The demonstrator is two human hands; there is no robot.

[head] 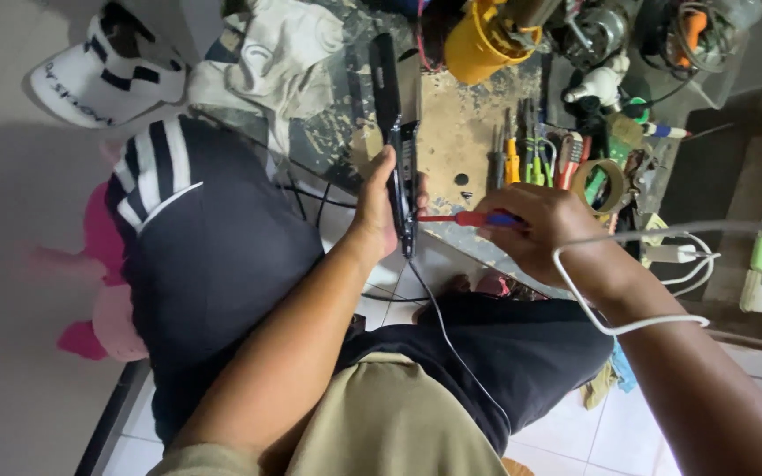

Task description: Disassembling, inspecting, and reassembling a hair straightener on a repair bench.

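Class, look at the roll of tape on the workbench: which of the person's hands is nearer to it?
The right hand, holding a red screwdriver, sits just beside the roll of tape. The left hand grips the long black tool farther away.

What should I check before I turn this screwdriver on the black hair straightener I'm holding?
1. Left hand grips the hair straightener firmly: ok.
2. Right hand holds the screwdriver by its red and blue handle: ok.
3. Tip seated in a screw head: cannot tell, too small.
4. Straightener braced: ok, far end seems to rest on the worn board.
5. White cable clear of the working wrist: not ok, it loops across it.
6. Straightener unplugged: cannot tell.
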